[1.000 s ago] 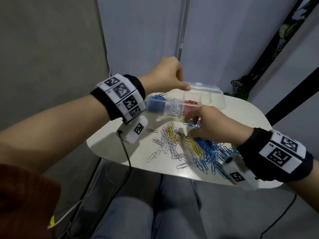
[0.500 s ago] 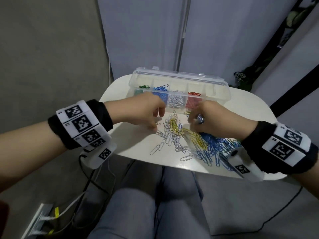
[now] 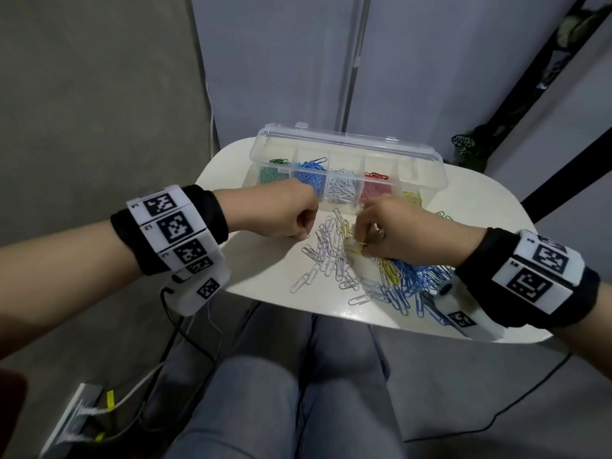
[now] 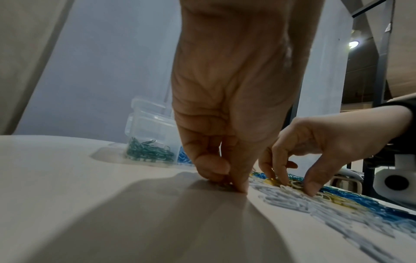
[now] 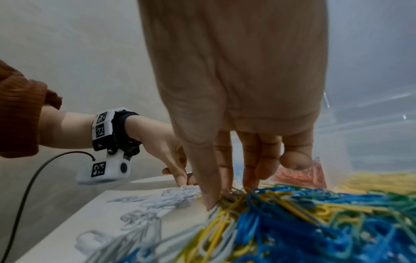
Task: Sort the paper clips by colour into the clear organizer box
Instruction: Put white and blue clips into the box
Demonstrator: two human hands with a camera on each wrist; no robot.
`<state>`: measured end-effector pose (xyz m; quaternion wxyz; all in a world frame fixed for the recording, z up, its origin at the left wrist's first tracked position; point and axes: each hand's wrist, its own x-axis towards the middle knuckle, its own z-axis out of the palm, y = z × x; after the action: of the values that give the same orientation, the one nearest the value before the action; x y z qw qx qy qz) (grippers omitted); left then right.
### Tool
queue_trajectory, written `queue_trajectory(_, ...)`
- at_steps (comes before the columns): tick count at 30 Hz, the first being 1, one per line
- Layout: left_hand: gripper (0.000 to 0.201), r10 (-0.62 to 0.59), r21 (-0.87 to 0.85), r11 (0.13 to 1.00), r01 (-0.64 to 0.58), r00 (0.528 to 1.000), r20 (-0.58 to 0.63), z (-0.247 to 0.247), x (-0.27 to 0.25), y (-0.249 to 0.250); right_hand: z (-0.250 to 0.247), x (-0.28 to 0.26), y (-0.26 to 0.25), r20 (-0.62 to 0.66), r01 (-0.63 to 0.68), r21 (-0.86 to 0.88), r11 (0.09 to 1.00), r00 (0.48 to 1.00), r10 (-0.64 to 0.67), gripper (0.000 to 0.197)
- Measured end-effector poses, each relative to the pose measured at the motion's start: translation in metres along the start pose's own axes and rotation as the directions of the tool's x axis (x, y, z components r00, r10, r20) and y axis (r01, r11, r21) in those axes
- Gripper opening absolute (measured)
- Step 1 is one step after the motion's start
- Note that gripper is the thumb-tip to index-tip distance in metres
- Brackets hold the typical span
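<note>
Little has shifted: a white clip (image 3: pixel 307 235) is pinched by the left hand (image 3: pixel 281 212), yellow clips (image 3: pixel 353 246) by the right hand (image 3: pixel 394 230). Green clips (image 4: pixel 148 151) in the organizer box (image 3: pixel 430 167) are shown sidelong only by the left wrist view.

organizer box (image 3: pixel 427 160): clear, lid open, at the surface's far edge; green, blue, white, red, yellow clips in separate compartments.
loose clips (image 3: pixel 334 256): mixed white, yellow, blue pile just before the box.

Both hands, the left hand (image 3: pixel 281 212) and right hand (image 3: pixel 400 228), picked with curled fingers at loose paper clips (image 3: pixel 334 256) on the white table (image 3: pixel 265 270) before the clear organizer box (image 3: pixel 427 160).
</note>
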<state>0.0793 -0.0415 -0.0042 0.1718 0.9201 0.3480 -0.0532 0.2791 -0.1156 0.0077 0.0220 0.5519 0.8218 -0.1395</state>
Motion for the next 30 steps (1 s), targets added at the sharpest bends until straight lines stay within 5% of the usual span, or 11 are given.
queue_trajectory(6, 0.006, 0.040, 0.038, 0.999, -0.039, 0.999, -0.007, -0.002, -0.002, 0.002, -0.002, 0.005, -0.008, -0.061, 0.034, 0.015, 0.999, 0.998, -0.033, 0.045)
queue_trajectory(12, 0.011, 0.041, -0.123, 0.992, -0.044, 0.999, -0.029, -0.013, -0.012, -0.003, -0.002, 0.019, -0.023, 0.132, 0.138, -0.152, 0.979, 0.984, -0.118, 0.095)
queue_trajectory(15, 0.012, 0.024, -0.225, 0.974, -0.021, 1.000, 0.014, -0.014, -0.019, -0.004, -0.001, 0.026, -0.024, 0.125, 0.141, -0.170, 0.975, 0.985, -0.120, 0.086)
queue_trajectory(19, 0.014, 0.019, -0.287, 0.958, -0.004, 0.999, 0.049, -0.008, -0.023, 0.001, -0.003, 0.031, -0.026, 0.101, 0.163, -0.135, 0.977, 0.983, -0.150, 0.050)
queue_trajectory(24, 0.020, 0.019, -0.245, 0.970, -0.010, 0.999, 0.033, -0.001, -0.022, 0.010, -0.002, 0.032, -0.028, 0.061, 0.159, -0.139, 0.977, 0.987, -0.152, 0.016)
queue_trajectory(30, 0.033, 0.100, -0.058, 0.993, -0.104, 0.993, -0.057, 0.003, -0.018, 0.015, -0.001, 0.030, -0.024, 0.031, 0.159, -0.137, 0.978, 0.987, -0.156, 0.013)
